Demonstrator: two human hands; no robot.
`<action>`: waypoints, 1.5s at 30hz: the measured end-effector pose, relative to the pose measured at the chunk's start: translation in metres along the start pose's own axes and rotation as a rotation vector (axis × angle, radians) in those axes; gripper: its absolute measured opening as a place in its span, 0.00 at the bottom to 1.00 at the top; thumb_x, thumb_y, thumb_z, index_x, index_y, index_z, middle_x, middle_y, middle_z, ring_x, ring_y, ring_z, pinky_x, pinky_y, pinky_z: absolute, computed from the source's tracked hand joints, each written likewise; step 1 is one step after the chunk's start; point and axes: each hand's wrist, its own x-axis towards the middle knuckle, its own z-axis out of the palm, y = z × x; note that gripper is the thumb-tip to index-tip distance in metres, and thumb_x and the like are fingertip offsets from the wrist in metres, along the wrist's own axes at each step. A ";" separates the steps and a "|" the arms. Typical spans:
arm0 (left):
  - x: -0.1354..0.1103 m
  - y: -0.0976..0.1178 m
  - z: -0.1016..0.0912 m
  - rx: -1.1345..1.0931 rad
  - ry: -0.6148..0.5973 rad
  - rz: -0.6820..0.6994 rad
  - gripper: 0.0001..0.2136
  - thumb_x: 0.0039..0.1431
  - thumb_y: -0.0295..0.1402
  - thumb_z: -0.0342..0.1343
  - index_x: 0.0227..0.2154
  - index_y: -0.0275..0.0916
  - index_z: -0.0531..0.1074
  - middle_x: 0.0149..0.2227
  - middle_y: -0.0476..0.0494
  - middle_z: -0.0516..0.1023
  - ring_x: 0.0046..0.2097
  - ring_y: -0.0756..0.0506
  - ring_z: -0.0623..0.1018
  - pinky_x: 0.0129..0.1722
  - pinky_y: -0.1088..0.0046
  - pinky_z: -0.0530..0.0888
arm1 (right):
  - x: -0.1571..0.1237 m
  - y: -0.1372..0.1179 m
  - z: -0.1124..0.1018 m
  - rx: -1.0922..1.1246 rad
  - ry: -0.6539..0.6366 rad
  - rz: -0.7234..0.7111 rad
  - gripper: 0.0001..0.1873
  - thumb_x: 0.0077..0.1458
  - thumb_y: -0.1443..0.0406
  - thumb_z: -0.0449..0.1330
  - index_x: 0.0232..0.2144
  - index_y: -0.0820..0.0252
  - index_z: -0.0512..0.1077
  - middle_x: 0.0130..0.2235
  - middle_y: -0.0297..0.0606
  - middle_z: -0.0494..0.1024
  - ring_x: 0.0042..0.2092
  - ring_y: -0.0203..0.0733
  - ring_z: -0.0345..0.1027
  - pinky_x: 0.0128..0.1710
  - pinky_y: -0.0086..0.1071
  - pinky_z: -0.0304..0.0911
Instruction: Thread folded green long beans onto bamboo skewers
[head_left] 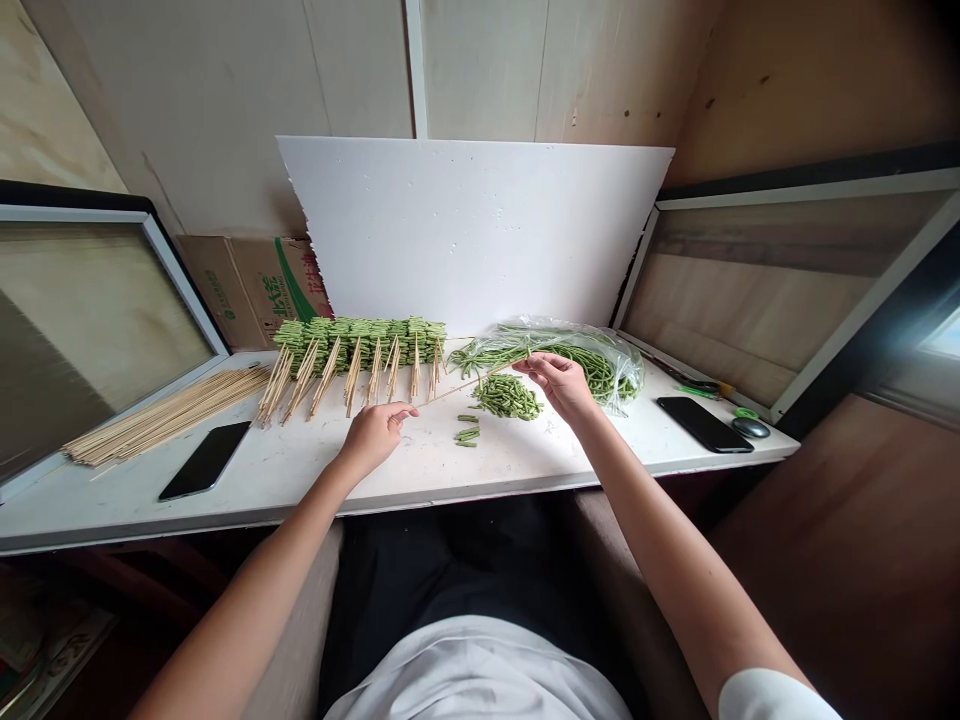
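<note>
My left hand (377, 436) pinches one end of a thin bamboo skewer (469, 384), which slants up to the right above the table. At the skewer's other end, my right hand (556, 380) is closed with a small piece of green bean (529, 353) at its fingertips; the fingers partly hide it. Below the skewer lies a pile of cut green bean pieces (508, 397). Several loose cut pieces (467, 436) sit nearer the front edge. At the back left, threaded bean skewers (360, 340) are stacked in rows, their bare sticks pointing towards me.
Loose bamboo skewers (165, 410) lie at the left near a black phone (204, 462). Long whole beans (600, 370) rest in a clear plastic bag (626, 385). Another phone (705, 424) and a mouse (750, 427) are at right. A white board (480, 230) stands behind.
</note>
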 end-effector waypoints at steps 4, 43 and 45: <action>0.000 0.003 -0.001 0.067 0.038 0.023 0.14 0.62 0.30 0.53 0.39 0.43 0.85 0.28 0.44 0.82 0.26 0.43 0.73 0.29 0.70 0.64 | -0.002 -0.003 0.001 0.005 -0.009 -0.005 0.16 0.47 0.52 0.78 0.33 0.54 0.84 0.37 0.41 0.87 0.46 0.50 0.82 0.59 0.46 0.72; 0.003 -0.014 0.006 -0.113 0.132 0.034 0.08 0.60 0.31 0.56 0.34 0.40 0.80 0.30 0.45 0.84 0.33 0.43 0.82 0.36 0.69 0.75 | -0.010 -0.012 0.030 -0.108 0.196 -0.106 0.21 0.42 0.49 0.78 0.32 0.56 0.84 0.37 0.39 0.83 0.39 0.43 0.75 0.31 0.33 0.70; 0.003 -0.012 0.006 -0.102 0.149 0.038 0.06 0.59 0.31 0.57 0.33 0.40 0.80 0.30 0.45 0.84 0.33 0.43 0.83 0.36 0.69 0.75 | -0.010 -0.011 0.030 -0.097 0.215 -0.110 0.20 0.41 0.49 0.78 0.31 0.56 0.84 0.36 0.40 0.83 0.39 0.44 0.75 0.30 0.32 0.69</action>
